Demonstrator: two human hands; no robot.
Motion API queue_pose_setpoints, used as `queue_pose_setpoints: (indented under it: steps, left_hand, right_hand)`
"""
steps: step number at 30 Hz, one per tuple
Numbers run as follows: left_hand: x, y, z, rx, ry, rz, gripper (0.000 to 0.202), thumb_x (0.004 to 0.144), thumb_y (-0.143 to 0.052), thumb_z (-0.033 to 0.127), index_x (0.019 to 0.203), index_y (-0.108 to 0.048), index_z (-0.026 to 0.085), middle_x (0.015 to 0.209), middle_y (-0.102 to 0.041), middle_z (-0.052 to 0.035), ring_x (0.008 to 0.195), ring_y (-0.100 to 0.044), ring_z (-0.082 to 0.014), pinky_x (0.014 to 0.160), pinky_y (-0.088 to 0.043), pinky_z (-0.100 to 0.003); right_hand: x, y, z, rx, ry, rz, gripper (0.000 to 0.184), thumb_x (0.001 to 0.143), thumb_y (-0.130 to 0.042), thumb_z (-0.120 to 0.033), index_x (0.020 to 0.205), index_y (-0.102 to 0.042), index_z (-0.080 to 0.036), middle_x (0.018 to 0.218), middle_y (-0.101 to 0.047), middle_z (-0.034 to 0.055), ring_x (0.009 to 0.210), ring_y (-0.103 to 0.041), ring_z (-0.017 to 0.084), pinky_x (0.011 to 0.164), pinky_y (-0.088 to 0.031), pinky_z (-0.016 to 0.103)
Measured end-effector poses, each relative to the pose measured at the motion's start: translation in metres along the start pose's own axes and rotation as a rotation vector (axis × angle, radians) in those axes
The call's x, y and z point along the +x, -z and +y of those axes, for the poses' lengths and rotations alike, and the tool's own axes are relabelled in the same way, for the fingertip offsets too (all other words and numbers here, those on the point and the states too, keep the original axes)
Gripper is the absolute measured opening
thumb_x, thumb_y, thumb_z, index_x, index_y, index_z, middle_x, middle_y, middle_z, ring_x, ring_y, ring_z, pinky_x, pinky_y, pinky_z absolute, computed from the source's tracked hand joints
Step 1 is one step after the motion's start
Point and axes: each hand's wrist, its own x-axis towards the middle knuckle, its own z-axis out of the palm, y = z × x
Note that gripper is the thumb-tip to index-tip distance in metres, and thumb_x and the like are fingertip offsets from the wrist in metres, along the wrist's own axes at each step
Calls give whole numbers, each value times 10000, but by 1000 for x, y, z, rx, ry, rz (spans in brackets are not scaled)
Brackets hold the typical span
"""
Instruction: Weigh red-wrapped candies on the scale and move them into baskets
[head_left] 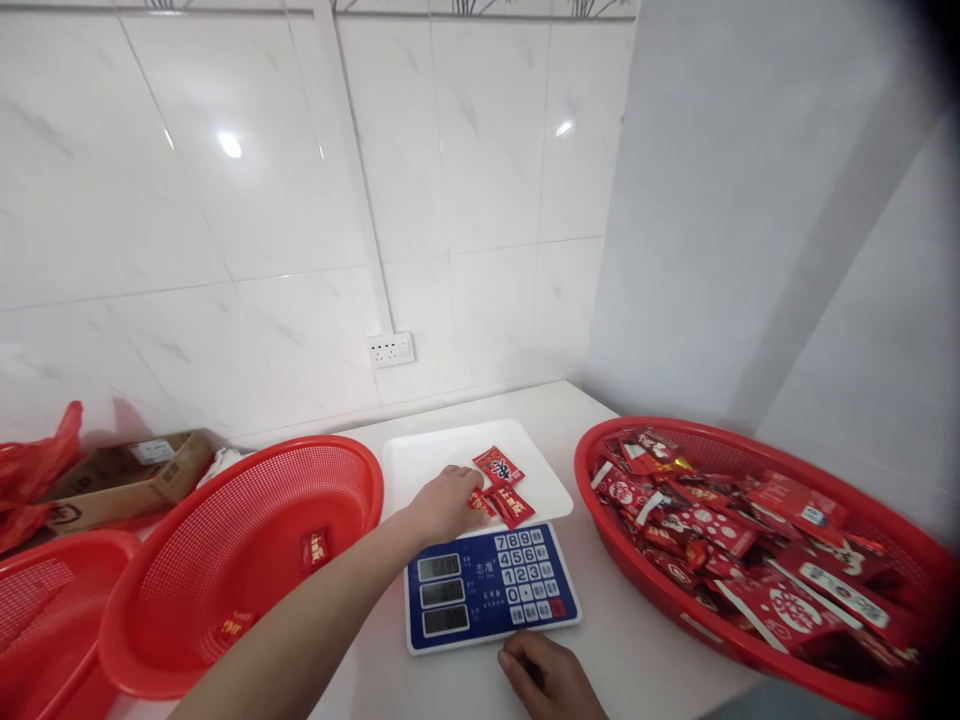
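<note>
My left hand reaches over the white pan of a weighing scale, its fingers bent down onto a small red packet. Just beyond those fingertips lie two more red packets, one toward the back and one closer to the keypad. The fingertips are partly hidden, so the grip is only partly visible. Below the pan is the scale's blue panel, with lit displays and number keys. My right hand rests curled at the panel's front edge, holding nothing visible.
On the right, a large red basket holds many red packets. An oval red basket at left has a few small packets. Another red basket, a cardboard box and a red plastic bag stand farther left. A wall socket is behind.
</note>
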Motion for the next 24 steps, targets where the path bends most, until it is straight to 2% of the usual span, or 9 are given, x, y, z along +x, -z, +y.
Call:
queue_pose_setpoints:
  steps: [4, 8, 11, 15, 20, 22, 24]
  left_hand:
    - [-4, 1, -3, 22, 93, 33, 193, 709, -507, 151, 896, -502, 198, 861, -608, -81, 853, -560, -253, 669, -455, -335]
    - [-9, 4, -9, 10, 175, 75, 236, 686, -433, 50, 850, -481, 213, 817, -573, -52, 749, -553, -198, 622, -431, -284]
    - [-17, 13, -14, -6, 232, 130, 253, 680, -430, 36, 854, -469, 216, 827, -557, -44, 744, -549, -177, 630, -431, -268]
    - [-36, 36, -24, -3, 290, 229, 231, 705, -412, 49, 851, -447, 223, 889, -556, -45, 806, -547, -170, 674, -432, -260]
    - [-75, 65, -54, 62, 414, 310, 141, 754, -378, 106, 816, -437, 219, 815, -562, -34, 751, -555, -186, 610, -424, -275]
    - [-89, 69, -68, 96, 463, 309, 138, 753, -377, 112, 811, -458, 207, 763, -570, -39, 702, -565, -201, 584, -425, -296]
    - [-99, 67, -76, 115, 477, 288, 167, 756, -412, 139, 888, -505, 185, 819, -611, -73, 761, -592, -236, 621, -453, -335]
  right_hand:
    - [0, -2, 2, 4, -5, 0, 373, 852, -372, -452, 642, -540, -193, 596, -557, -5, 585, -500, 142, 549, -380, 231]
    - [0, -2, 0, 15, 9, 18, 371, 856, -382, -441, 641, -549, -189, 604, -565, -1, 584, -493, 143, 541, -380, 235]
    - [-1, 0, -2, 17, 3, 12, 366, 854, -393, -438, 637, -551, -189, 605, -570, -1, 586, -493, 142, 542, -386, 233]
    - [-1, 2, -4, 16, 3, 13, 359, 856, -388, -428, 635, -545, -193, 611, -569, -2, 590, -500, 141, 549, -387, 231]
    - [-1, 0, -3, 34, 9, 23, 347, 850, -393, -416, 624, -534, -195, 607, -563, -4, 593, -500, 143, 556, -384, 233]
    - [-1, -1, -2, 42, 15, 37, 347, 849, -390, -413, 616, -526, -195, 599, -553, -6, 586, -490, 141, 552, -378, 236]
    - [-1, -3, -1, 46, 18, 43, 351, 849, -384, -416, 611, -520, -196, 592, -544, -8, 575, -480, 141, 545, -370, 239]
